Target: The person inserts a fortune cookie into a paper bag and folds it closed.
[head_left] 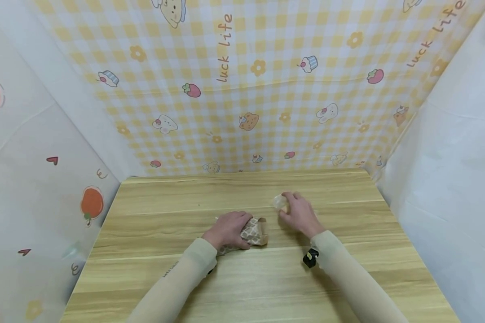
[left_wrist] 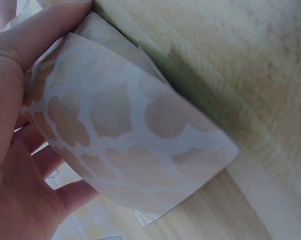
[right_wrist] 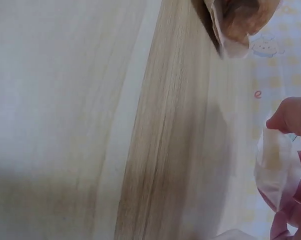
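Note:
A paper bag (head_left: 254, 231) with a white and brown patch pattern lies on its side on the table, its open brown mouth facing right. My left hand (head_left: 228, 228) grips it across the middle, thumb on the near side and fingers on the far side. In the left wrist view the folded end of the bag (left_wrist: 130, 130) fills the middle. To the right of the mouth, my right hand (head_left: 301, 215) pinches a small translucent wrapper (right_wrist: 278, 175) between thumb and fingers. Whether the wrapper holds anything is unclear. A gap separates it from the bag.
The wood-grain table (head_left: 266, 287) meets a yellow checked cloth (head_left: 242, 89) at the back. White sheets hang on the left (head_left: 32, 179) and right (head_left: 448, 157). A black wrist camera (head_left: 310, 258) is at my right cuff.

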Action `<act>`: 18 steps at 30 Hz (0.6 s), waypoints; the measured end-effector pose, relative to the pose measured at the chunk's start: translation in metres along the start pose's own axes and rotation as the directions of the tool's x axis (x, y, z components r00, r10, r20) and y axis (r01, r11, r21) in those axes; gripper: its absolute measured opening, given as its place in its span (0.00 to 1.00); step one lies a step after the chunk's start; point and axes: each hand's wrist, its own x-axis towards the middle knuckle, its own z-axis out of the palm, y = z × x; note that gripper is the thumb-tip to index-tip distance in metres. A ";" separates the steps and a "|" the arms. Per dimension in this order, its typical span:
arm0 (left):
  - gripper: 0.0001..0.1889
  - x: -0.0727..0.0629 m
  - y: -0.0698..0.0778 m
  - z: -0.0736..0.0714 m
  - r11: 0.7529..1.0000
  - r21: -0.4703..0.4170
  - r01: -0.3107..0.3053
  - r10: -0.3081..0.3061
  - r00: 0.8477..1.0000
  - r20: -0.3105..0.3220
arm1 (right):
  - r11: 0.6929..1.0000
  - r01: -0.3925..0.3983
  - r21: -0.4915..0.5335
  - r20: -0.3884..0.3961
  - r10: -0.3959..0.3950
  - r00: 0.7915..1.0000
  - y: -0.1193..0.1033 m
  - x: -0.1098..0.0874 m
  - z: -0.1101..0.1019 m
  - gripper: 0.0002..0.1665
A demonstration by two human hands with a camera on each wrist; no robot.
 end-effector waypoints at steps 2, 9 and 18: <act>0.45 0.000 0.000 0.000 1.000 -0.004 -0.004 0.004 1.000 0.000 | 1.000 0.018 0.004 -0.005 -0.017 1.000 -0.004 -0.003 -0.002 0.37; 0.45 0.000 -0.002 0.002 1.000 -0.001 -0.012 0.012 1.000 -0.010 | 0.988 0.043 0.146 0.013 -0.045 0.999 -0.011 -0.013 -0.006 0.38; 0.43 -0.001 -0.001 0.000 1.000 -0.015 -0.011 0.011 1.000 -0.015 | 0.951 0.004 0.310 0.059 -0.023 0.998 -0.012 -0.025 -0.005 0.33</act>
